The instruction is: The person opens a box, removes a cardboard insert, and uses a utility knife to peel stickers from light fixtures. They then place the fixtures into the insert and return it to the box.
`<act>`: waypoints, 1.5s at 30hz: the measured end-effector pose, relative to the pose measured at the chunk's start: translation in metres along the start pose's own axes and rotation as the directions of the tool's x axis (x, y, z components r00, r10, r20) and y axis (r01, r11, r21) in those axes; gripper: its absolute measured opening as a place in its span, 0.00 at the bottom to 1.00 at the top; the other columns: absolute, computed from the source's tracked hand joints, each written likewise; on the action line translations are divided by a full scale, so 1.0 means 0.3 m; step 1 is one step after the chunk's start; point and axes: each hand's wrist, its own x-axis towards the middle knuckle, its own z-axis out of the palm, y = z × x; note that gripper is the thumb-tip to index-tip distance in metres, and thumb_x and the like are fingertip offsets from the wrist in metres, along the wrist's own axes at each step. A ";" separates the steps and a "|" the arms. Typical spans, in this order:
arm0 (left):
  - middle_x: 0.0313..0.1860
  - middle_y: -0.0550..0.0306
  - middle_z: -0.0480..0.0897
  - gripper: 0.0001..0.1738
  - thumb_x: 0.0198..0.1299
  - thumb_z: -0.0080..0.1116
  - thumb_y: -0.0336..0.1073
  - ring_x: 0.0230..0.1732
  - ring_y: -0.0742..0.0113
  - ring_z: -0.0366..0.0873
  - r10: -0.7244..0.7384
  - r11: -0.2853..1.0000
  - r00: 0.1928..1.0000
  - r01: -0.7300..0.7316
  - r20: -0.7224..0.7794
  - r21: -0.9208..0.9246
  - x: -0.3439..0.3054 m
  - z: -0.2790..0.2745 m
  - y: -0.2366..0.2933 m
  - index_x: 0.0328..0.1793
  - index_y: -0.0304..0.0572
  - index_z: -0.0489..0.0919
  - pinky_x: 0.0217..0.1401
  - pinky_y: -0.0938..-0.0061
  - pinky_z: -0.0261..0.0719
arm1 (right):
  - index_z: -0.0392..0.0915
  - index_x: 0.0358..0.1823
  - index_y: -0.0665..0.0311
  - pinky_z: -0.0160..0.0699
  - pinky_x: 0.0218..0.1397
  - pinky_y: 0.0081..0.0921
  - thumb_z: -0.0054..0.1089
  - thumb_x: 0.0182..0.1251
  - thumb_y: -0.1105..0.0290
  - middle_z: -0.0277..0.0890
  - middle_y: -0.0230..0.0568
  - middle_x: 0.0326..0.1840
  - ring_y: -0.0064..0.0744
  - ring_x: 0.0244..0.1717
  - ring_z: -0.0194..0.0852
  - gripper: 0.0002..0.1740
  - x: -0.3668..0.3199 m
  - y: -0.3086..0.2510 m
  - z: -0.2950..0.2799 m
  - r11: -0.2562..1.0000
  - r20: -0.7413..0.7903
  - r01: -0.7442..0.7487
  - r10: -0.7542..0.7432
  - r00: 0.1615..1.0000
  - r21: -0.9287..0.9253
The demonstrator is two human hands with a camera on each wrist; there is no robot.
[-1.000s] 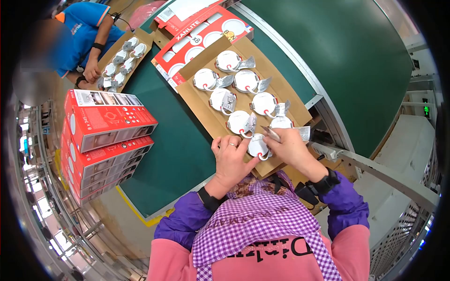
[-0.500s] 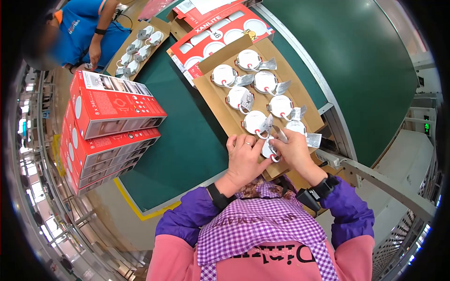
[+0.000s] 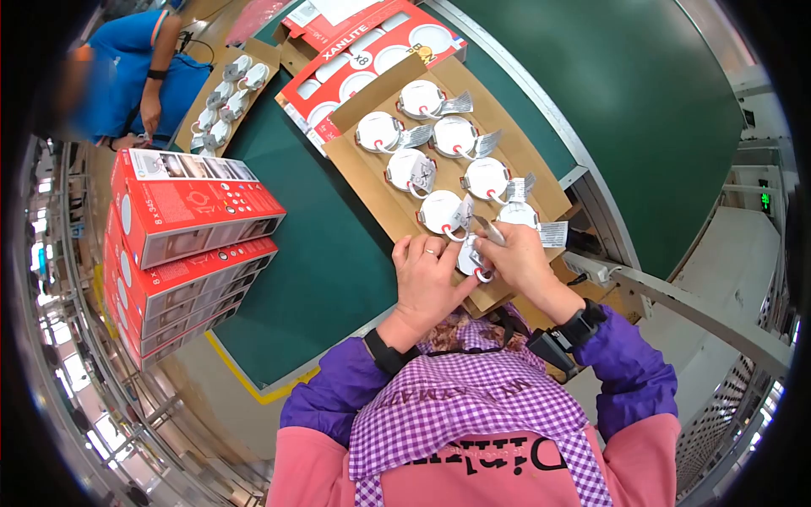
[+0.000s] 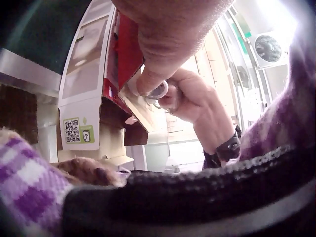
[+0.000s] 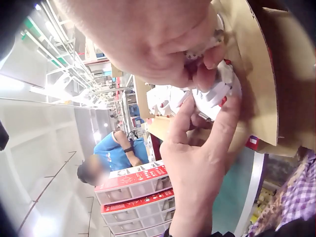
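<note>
Okay, so both hands are working close together over the near end of an open cardboard tray (image 3: 351,156), right at a round white fixture (image 3: 467,258) that sits between them inside it. Left hand (image 3: 427,277) has thumb and index finger spread in a V, tips touching that fixture, and there's a ring on one finger. Right hand (image 3: 517,256) is just beside it on the other side, fingers curled in, pinching a thin greyish strip (image 3: 489,230) that sticks up past the fingertips; honestly can't tell whether it's a label or some kind of tool. A little white cable (image 3: 483,275) with a red bit loops off the fixture right by the left thumb. Seven more white fixtures (image 3: 421,100) fill the tray beyond the hands, several with silvery tags hanging off. Past those is a red XANLITE box (image 3: 361,61) touching the tray's far side. Well off to the left of the left hand there's a stack of red boxes (image 3: 198,203), with green tabletop (image 3: 312,245) in between. Further out that way, a person in a blue shirt (image 3: 127,51) leans by another tray of fixtures (image 3: 221,106).
</note>
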 end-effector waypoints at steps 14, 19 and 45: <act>0.41 0.56 0.74 0.33 0.39 0.72 0.53 0.49 0.57 0.70 0.020 1.000 0.998 -0.021 0.054 0.005 0.016 -0.044 0.032 0.49 0.41 0.79 0.59 0.56 0.56 | 0.77 0.30 0.63 0.74 0.31 0.43 0.60 0.57 0.67 0.76 0.52 0.23 0.54 0.28 0.77 0.07 -0.114 0.128 -0.076 0.963 -0.046 0.209 -0.220 0.974 -0.170; 0.42 0.54 0.74 0.36 0.38 0.74 0.51 0.45 0.59 0.71 0.086 0.996 0.996 -0.086 0.031 -0.008 0.013 -0.067 0.051 0.53 0.39 0.78 0.55 0.61 0.63 | 0.79 0.35 0.62 0.76 0.33 0.42 0.60 0.55 0.68 0.77 0.53 0.25 0.53 0.30 0.78 0.08 -0.122 0.117 -0.087 0.972 -0.090 0.195 -0.207 0.974 -0.130; 0.53 0.43 0.66 0.41 0.38 0.76 0.43 0.50 0.47 0.70 0.032 0.980 0.980 0.008 0.194 -0.200 0.037 -0.006 0.038 0.59 0.37 0.71 0.49 0.61 0.74 | 0.77 0.44 0.68 0.77 0.39 0.36 0.56 0.53 0.75 0.80 0.53 0.32 0.49 0.34 0.81 0.15 0.000 0.008 -0.208 0.936 0.339 0.269 -0.184 0.923 -0.225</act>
